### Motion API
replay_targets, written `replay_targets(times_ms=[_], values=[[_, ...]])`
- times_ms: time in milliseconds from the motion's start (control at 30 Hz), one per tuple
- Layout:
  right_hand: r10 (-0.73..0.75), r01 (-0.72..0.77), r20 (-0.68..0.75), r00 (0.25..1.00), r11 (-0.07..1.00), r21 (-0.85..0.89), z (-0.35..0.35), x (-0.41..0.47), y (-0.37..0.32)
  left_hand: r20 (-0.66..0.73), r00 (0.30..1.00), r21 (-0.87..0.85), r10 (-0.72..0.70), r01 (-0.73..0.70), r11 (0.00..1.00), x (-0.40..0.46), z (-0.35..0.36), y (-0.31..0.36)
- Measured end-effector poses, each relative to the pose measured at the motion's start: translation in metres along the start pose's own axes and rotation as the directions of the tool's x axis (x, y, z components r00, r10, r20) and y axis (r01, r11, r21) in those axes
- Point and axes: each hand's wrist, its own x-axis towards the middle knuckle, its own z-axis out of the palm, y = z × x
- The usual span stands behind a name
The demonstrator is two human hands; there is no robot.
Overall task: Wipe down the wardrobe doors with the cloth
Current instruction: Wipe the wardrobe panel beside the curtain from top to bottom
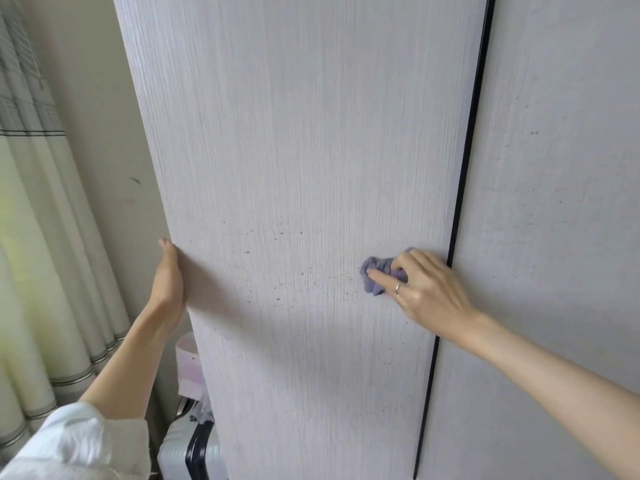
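Cloth [375, 276] bunched into a purple-blue wad, pinned flat against the left wardrobe door [294, 168] under the right hand [420, 289]. Fingers [382, 276] of that hand curled over the wad, index finger stretched across its middle, a ring showing on one finger; most of the wad sticking out to the left of the fingertips. Just right of that hand, a dark vertical gap [464, 188] separating the pale, wood-grained left door from the right door [561, 202], with the knuckles close beside the gap. Small dark specks [277, 271] scattered over the left door between the two hands, and a few more lower down. Left hand [169, 275] at the outer edge of the left door, palm against the edge, fingers out of sight behind it, thumb pointing up, so cannot tell how tightly wrapped around. White sleeve [79, 441] pushed up on the left arm. Left of that hand, a beige wall [104, 150] and a pleated curtain [38, 237]. Below that hand, beside the wardrobe, a white suitcase [176, 455] with dark trim and a pale pink box [188, 365] above it.
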Motion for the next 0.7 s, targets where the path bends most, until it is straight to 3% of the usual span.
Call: replay_targets(times_ms=[133,233,300,367,433,467,567,633,700], values=[[0.288,-0.268,-0.23,0.93,0.957,0.113,-0.019,0.064,0.03,-0.023,1.0,0.006,0.004,-0.004,1.0,0.0,0.001,-0.001],[0.418,-0.376,-0.297,0.858,0.907,0.191,-0.006,0.072,0.019,-0.01,1.0,0.011,-0.01,0.01,1.0,0.001,-0.001,-0.001],[0.308,-0.272,-0.251,0.918,0.947,0.171,0.015,0.047,-0.005,-0.007,1.0,0.014,-0.016,0.016,1.0,0.002,-0.002,-0.001],[0.039,-0.024,-0.119,0.992,0.992,0.124,0.031,0.013,-0.026,-0.003,1.0,0.027,-0.02,0.02,0.999,0.001,-0.003,-0.001],[-0.173,0.174,-0.02,0.985,0.982,0.073,0.034,-0.001,-0.029,-0.006,1.0,0.038,-0.024,0.024,0.999,-0.001,-0.002,-0.001],[-0.182,0.183,-0.025,0.983,0.981,0.065,0.031,0.006,-0.024,-0.01,1.0,0.045,-0.021,0.021,0.999,0.0,-0.001,-0.002],[0.078,-0.063,-0.19,0.979,0.994,0.084,0.016,0.057,-0.007,-0.02,1.0,0.06,-0.016,0.018,0.998,0.0,0.001,-0.001],[0.273,-0.246,-0.286,0.919,0.961,0.127,0.012,0.087,-0.002,-0.024,1.0,0.078,-0.017,0.019,0.997,0.001,0.001,-0.003],[0.367,-0.32,-0.319,0.874,0.928,0.189,0.024,0.091,-0.015,-0.036,0.999,0.102,-0.011,0.015,0.995,0.003,0.0,-0.004]])
